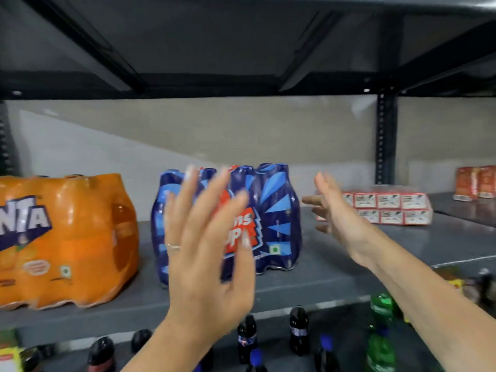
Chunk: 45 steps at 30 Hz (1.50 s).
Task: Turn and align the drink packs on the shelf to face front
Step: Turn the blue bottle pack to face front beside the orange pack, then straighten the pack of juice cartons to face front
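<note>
Both hands spread, empty: left hand (206,245) at centre frame fronts the blue pack (271,218); right hand (335,213) flanks its right side.

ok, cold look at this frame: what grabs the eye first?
Two open hands raised in front of the shelf: the left hand covers part of the blue drink pack at centre, and the right hand reaches in beside it, neither gripping anything. Next comes the bright orange drink pack at the left, logo facing out. A red-and-white carton pack lies further back on the right.
</note>
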### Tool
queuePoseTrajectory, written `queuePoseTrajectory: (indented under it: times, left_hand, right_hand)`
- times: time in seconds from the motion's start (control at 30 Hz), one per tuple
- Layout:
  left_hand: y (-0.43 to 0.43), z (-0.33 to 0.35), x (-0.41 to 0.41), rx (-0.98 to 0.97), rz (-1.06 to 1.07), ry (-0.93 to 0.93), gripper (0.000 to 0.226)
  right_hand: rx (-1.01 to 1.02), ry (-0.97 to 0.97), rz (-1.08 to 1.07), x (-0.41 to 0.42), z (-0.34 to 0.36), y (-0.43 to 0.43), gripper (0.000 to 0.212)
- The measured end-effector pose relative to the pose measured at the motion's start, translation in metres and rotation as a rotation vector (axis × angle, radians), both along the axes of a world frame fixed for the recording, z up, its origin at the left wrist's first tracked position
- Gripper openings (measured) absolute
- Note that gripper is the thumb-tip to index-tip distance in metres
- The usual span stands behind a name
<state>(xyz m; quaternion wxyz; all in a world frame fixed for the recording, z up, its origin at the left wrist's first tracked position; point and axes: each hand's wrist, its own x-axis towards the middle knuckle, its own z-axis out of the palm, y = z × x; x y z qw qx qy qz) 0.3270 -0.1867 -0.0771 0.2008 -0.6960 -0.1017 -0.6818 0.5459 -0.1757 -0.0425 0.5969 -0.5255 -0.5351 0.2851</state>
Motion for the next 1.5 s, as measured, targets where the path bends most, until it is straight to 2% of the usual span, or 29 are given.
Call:
queuePoseTrajectory:
  times: [0.07, 0.13, 0.2, 0.27, 0.37, 0.47, 0.53, 0.63, 0.7, 0.77, 0.8, 0.9, 0.97, 1.03, 1.07, 1.13, 1.27, 1.33, 1.4, 1.5]
  left_hand:
    - [-0.005, 0.001, 0.023, 0.065, -0.021, 0.146, 0.046]
    - [-0.009, 0.003, 0.055, 0.077, -0.068, 0.28, 0.041]
    - [-0.007, 0.005, 0.093, 0.014, -0.079, 0.423, 0.04]
    - [-0.004, 0.011, 0.137, -0.163, -0.06, 0.493, 0.043]
    - [0.008, 0.033, 0.195, -0.611, -0.162, 0.404, 0.05]
    - [0.043, 0.057, 0.259, -0.971, -0.219, 0.135, 0.066]
    - [0.082, 0.066, 0.285, -1.126, -0.109, -0.011, 0.078]
    - [0.13, 0.064, 0.295, -1.449, 0.006, -0.09, 0.087]
    - [0.138, 0.06, 0.292, -1.564, -0.041, -0.047, 0.07]
    - [0.138, 0.058, 0.293, -1.591, -0.085, -0.053, 0.038]
    - [0.139, 0.059, 0.292, -1.592, -0.095, -0.07, 0.035]
    - [0.14, 0.065, 0.282, -1.556, -0.082, -0.17, 0.052]
    - [0.143, 0.067, 0.274, -1.506, -0.128, -0.264, 0.048]
    - [0.143, 0.069, 0.265, -1.454, -0.133, -0.318, 0.051]
    - [0.141, 0.068, 0.26, -1.431, -0.125, -0.324, 0.062]
    - [0.133, 0.064, 0.25, -1.386, -0.116, -0.314, 0.082]
    - [0.105, 0.048, 0.233, -1.359, -0.073, -0.229, 0.091]
    - [0.091, 0.045, 0.227, -1.325, -0.066, -0.18, 0.091]
    - [0.077, 0.042, 0.222, -1.294, -0.027, -0.115, 0.081]
    - [0.058, 0.035, 0.218, -1.279, 0.051, -0.04, 0.067]
  right_hand:
    - [0.133, -0.011, -0.15, 0.028, 0.011, -0.007, 0.061]
    - [0.215, 0.007, -0.319, 0.065, 0.023, -0.008, 0.041]
    - [0.229, -0.021, -0.458, 0.109, 0.034, -0.004, 0.038]
    - [0.183, -0.07, -0.579, 0.159, 0.042, 0.002, 0.041]
    - [-0.048, -0.205, -0.674, 0.209, 0.032, 0.014, 0.047]
    - [-0.258, -0.204, -0.553, 0.245, 0.009, 0.031, 0.064]
    - [-0.263, -0.22, -0.553, 0.267, -0.007, 0.046, 0.069]
    - [-0.216, -0.266, -0.536, 0.265, -0.006, 0.04, 0.064]
    - [-0.216, -0.255, -0.513, 0.263, -0.004, 0.041, 0.061]
    - [-0.216, -0.231, -0.481, 0.267, -0.006, 0.045, 0.057]
    - [-0.219, -0.214, -0.462, 0.267, -0.005, 0.045, 0.055]
    - [-0.159, -0.129, -0.414, 0.267, 0.003, 0.046, 0.041]
    - [-0.092, -0.112, -0.379, 0.266, 0.006, 0.049, 0.037]
    - [-0.031, -0.121, -0.347, 0.264, 0.009, 0.048, 0.058]
    - [-0.001, -0.126, -0.322, 0.264, 0.008, 0.049, 0.069]
    - [0.048, -0.116, -0.266, 0.26, 0.011, 0.038, 0.076]
    - [0.102, -0.115, -0.177, 0.266, 0.011, 0.03, 0.091]
    - [0.108, -0.067, -0.162, 0.266, 0.011, 0.026, 0.091]
    - [0.109, -0.072, -0.162, 0.263, 0.007, 0.021, 0.084]
    - [0.142, -0.298, -0.237, 0.257, -0.001, 0.014, 0.075]
